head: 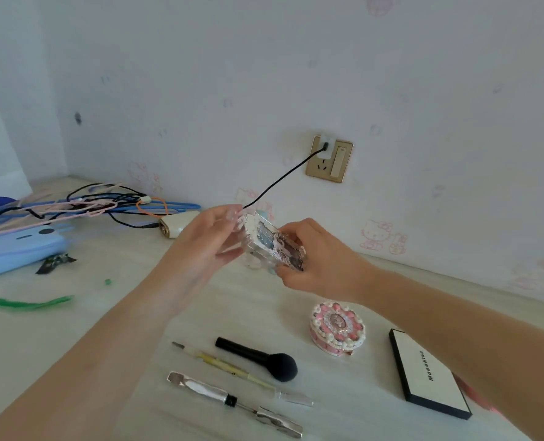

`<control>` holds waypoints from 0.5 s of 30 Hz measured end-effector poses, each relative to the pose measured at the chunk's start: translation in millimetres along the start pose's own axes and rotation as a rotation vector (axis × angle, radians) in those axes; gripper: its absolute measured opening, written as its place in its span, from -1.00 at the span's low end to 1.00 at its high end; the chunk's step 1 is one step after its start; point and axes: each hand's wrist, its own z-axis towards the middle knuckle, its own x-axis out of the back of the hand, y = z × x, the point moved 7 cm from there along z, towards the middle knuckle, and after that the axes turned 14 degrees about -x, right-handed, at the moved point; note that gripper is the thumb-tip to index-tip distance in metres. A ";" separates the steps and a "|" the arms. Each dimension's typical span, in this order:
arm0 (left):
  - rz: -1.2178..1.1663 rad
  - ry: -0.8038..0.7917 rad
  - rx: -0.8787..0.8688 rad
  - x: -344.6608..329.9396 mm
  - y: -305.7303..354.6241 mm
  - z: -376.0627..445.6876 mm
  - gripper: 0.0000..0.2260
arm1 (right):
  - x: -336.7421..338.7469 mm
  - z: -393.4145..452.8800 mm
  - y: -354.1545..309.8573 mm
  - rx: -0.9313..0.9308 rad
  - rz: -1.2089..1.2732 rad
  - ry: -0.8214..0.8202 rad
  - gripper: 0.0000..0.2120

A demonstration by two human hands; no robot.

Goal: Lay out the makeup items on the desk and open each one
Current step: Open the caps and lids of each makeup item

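Above the counter (73, 329), mid-frame, both hands hold a small decorated case (272, 245) in the air, well clear of the surface. Right fingers (291, 232) curl over its near end, thumb under, pinching the patterned lid. Left fingers (232, 218) lie straighter, tips against the far end and side, steadying more than gripping; whether the thumb wraps the case, cannot tell. Lid seam not clearly visible, so open or closed is uncertain; judged at the point of opening.

To do the step well: keep the left hand (207, 240) as the fixed brace on the base, let the right hand (315, 259) lift the lid at the edge opposite the hinge, slowly, case level so any contents do not spill.

Pose: both wrists raised, forearms converging from the lower corners, right forearm crossing over the palette (429, 375).

Below on the counter, laid out and apart: round pink compact (337, 327), black brush (257, 356), yellow pencil (232, 369), silver wand (232, 401).
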 end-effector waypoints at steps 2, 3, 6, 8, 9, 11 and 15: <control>-0.011 -0.126 0.000 -22.4 0.9 -7.3 -0.55 | 11.8 -11.1 4.2 -0.056 0.052 0.001 -0.50; 0.024 -0.180 -0.018 -34.0 1.2 -12.1 -0.47 | 15.3 -15.7 6.0 -0.071 0.074 -0.003 -0.54; 0.074 -0.176 -0.051 -62.7 -0.5 -21.0 -0.47 | 25.7 -32.6 15.4 -0.138 0.173 -0.032 -0.61; 0.091 -0.147 -0.055 -77.3 -0.6 -24.0 -0.51 | 33.6 -45.6 22.4 -0.178 0.246 -0.050 -0.60; 0.112 -0.154 -0.063 -85.2 -1.1 -25.7 -0.54 | 38.0 -52.4 26.7 -0.197 0.274 -0.053 -0.60; 0.137 -0.175 -0.086 -100.0 -1.1 -30.1 -0.55 | 45.1 -63.8 36.3 -0.230 0.284 -0.045 -0.55; 0.141 -0.204 -0.069 -125.0 -9.0 -33.4 -0.41 | 55.3 -77.3 58.6 -0.279 0.253 -0.015 -0.46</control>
